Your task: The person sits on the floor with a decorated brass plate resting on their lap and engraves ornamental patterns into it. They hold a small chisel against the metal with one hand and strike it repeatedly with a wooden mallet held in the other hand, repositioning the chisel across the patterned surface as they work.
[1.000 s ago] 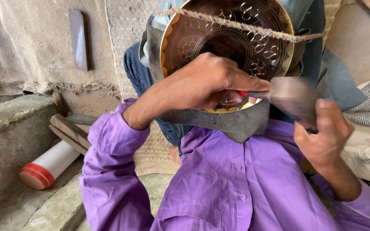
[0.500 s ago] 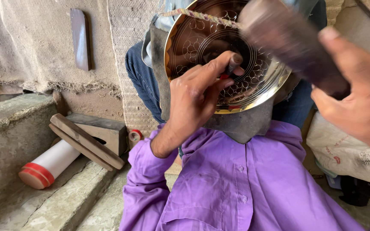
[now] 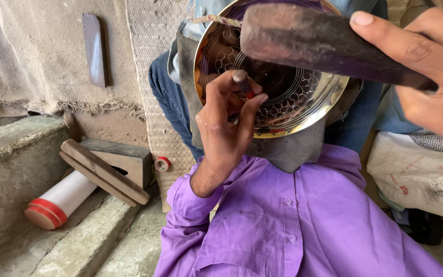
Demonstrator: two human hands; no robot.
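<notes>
The round metal plate (image 3: 283,87) stands nearly on edge at the far centre of the scene, leaning against a grey pad (image 3: 288,149) over the person's lap, its shiny face carrying rings of chased pattern. A twisted cord (image 3: 214,20) crosses its upper left rim. The left hand (image 3: 226,128) is closed narrowly round a small punch (image 3: 242,82), fingers pinched near the tip, which meets the plate's patterned band at left of centre. The right hand (image 3: 426,66), at the near right, is wrapped firmly round a dark wooden mallet (image 3: 314,43), raised above and in front of the plate, apart from the punch head.

Judgement: good work here calls for the punch held square to the surface and seated on the line before any blow, the mallet landing flat on the punch head, and light, even strikes so the marks match. The plate should sit steady against the pad.

To the near left lie a wooden block (image 3: 106,169), a white-and-red cylinder (image 3: 60,200) and a small tape roll (image 3: 162,164).
</notes>
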